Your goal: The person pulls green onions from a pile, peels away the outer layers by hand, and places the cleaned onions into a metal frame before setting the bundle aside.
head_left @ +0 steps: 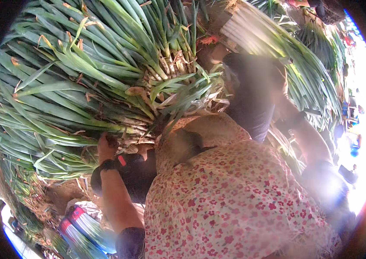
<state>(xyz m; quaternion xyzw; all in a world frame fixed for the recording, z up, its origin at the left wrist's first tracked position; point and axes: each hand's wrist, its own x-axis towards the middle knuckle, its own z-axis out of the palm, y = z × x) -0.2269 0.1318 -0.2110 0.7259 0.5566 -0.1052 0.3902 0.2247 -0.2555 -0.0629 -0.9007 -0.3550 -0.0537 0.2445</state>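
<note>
A large heap of green onions [70, 95] fills the upper left, its leaves pointing left and the pale, soil-marked stalk ends toward the middle. My left hand [107, 146] is closed at the lower edge of this heap, where leaves meet stalks; its fingertips are partly hidden. A dark band circles that wrist. On the other side, my right hand [283, 93] is next to my dark-clad leg [252, 86], close to a bundle of cleaned green onions [286, 47] with white stalks. Haze and blur hide its fingers. A flower-patterned apron [226, 194] covers my lap.
Loose leaves and dry peelings [204, 93] lie between the heap and my legs. Red-and-blue packs of green onions [83, 228] rest at the lower left. More green onions [317, 39] are piled at the upper right, beside strong glare.
</note>
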